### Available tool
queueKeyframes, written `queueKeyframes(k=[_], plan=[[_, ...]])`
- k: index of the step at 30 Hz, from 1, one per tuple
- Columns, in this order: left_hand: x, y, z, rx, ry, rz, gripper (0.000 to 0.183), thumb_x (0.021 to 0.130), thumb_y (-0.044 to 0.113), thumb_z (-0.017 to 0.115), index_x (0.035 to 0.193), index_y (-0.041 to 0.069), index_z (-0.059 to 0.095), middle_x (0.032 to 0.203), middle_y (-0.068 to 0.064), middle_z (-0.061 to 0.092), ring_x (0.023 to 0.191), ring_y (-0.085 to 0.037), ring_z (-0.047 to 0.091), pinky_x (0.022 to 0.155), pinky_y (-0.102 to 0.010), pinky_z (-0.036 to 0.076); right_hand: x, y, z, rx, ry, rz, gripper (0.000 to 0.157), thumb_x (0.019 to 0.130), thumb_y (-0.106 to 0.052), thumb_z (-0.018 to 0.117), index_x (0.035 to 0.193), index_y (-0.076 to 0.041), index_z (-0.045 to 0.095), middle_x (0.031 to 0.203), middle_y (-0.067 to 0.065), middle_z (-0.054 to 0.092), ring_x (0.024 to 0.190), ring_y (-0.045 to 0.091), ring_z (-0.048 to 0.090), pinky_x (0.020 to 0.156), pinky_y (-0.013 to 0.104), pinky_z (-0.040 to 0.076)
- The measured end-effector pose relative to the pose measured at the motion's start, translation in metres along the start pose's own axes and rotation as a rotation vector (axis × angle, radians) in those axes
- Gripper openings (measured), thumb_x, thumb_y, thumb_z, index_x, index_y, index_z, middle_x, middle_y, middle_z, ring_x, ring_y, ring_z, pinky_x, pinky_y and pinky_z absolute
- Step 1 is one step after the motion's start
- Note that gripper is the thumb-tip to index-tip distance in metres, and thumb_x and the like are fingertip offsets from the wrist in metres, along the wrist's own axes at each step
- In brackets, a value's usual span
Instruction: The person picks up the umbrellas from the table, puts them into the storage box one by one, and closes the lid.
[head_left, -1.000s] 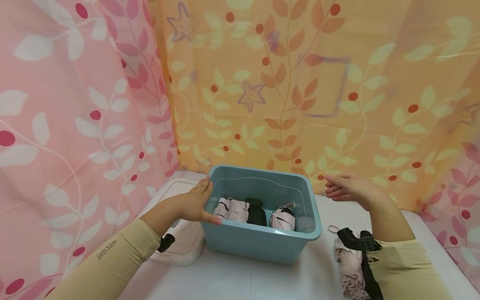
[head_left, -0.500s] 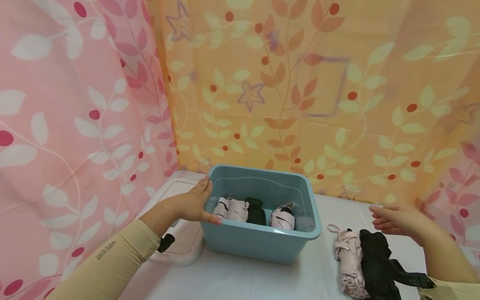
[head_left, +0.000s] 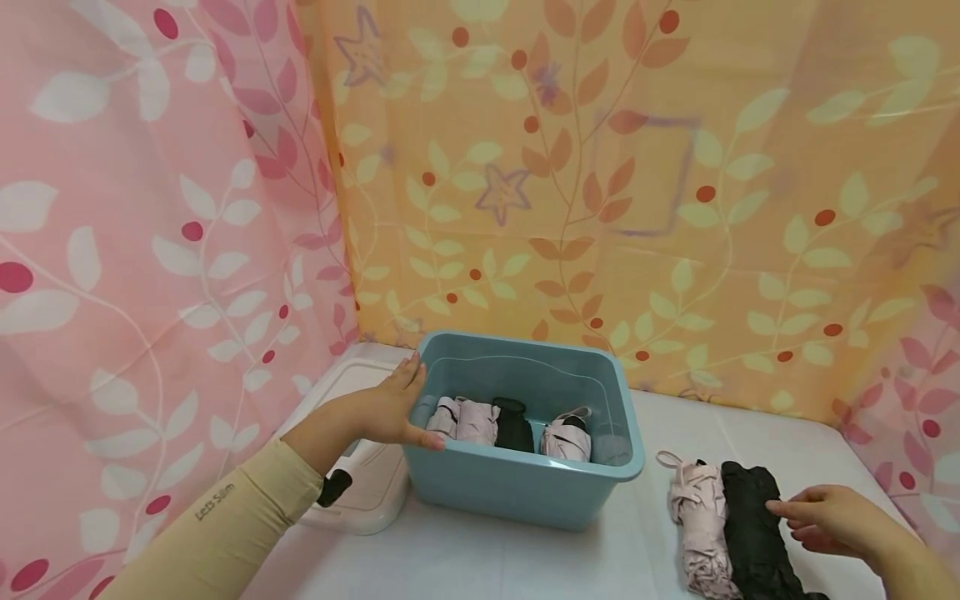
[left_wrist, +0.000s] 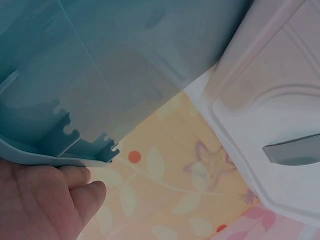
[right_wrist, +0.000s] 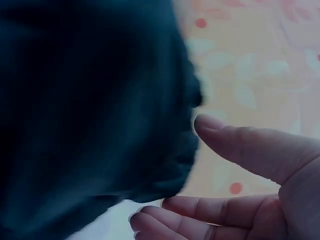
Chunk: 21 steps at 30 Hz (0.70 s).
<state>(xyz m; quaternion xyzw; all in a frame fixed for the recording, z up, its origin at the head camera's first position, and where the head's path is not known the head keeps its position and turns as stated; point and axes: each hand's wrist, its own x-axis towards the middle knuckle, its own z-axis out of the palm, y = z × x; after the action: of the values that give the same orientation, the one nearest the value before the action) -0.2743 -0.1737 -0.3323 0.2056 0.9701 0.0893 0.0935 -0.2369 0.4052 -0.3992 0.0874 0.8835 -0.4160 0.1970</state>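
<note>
My left hand (head_left: 384, 410) rests on the left rim of a blue plastic bin (head_left: 517, 483), fingers straight along it and thumb over the front corner. In the left wrist view it lies against the underside of the rim. My right hand (head_left: 843, 523) is beside a black folded umbrella (head_left: 756, 521), fingers extended, fingertips right at its side. In the right wrist view, thumb and fingers stand apart at the end of the black fabric. A pale pink folded umbrella (head_left: 701, 525) with a wrist loop lies alongside the black one on the table.
Inside the bin are pink umbrellas (head_left: 566, 437), a black one (head_left: 513, 425) and a grey rolled item (head_left: 611, 450). A white lid (head_left: 367, 492) lies left of the bin on the white-covered table (head_left: 510, 567). Patterned cloth (head_left: 600, 167) hangs behind.
My right hand has moved from beside the bin's right rim, out to the right and down towards the black umbrella. The left hand stays on the rim.
</note>
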Motion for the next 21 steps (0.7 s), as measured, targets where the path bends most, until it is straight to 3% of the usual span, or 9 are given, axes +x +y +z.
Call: queueKeyframes(k=[6,11,17,21], plan=[[0.001,0.000,0.000,-0.003,-0.004,-0.004,0.127,0.063,0.078,0.055,0.145,-0.002,0.001,0.151,-0.018,-0.012,0.138,-0.032,-0.009,0.109,-0.050,0.011,0.002,0.006,0.011,0.083,-0.015,0.029,0.061,0.086,-0.040,0.061,0.097,0.018,0.051,0.080,0.009,0.061,0.075,0.021,0.064,0.071,0.039,0.053],[0.002,0.000,0.001,0.003,-0.003,-0.006,0.127,0.062,0.078,0.055,0.145,-0.002,0.001,0.151,-0.018,-0.012,0.138,-0.032,-0.009,0.109,-0.050,0.012,0.003,0.009,0.015,0.115,-0.015,0.081,0.072,0.084,-0.046,0.061,0.104,0.022,0.046,0.078,0.008,0.062,0.072,0.020,0.064,0.070,0.038,0.054],[0.000,0.001,-0.001,-0.001,-0.003,-0.005,0.127,0.062,0.078,0.055,0.145,-0.002,0.001,0.151,-0.019,-0.011,0.138,-0.032,-0.008,0.109,-0.050,0.012,0.006,0.016,0.017,0.191,-0.090,0.081,0.068,0.085,-0.046,0.059,0.100,0.019,0.049,0.077,0.010,0.067,0.072,0.021,0.066,0.069,0.037,0.054],[-0.001,0.002,-0.002,-0.007,-0.008,-0.004,0.127,0.063,0.077,0.056,0.145,-0.003,0.001,0.151,-0.019,-0.010,0.138,-0.032,-0.008,0.109,-0.050,0.012,0.008,0.015,0.019,0.192,-0.067,0.132,0.073,0.085,-0.049,0.058,0.104,0.020,0.047,0.076,0.009,0.067,0.071,0.021,0.066,0.069,0.036,0.054]])
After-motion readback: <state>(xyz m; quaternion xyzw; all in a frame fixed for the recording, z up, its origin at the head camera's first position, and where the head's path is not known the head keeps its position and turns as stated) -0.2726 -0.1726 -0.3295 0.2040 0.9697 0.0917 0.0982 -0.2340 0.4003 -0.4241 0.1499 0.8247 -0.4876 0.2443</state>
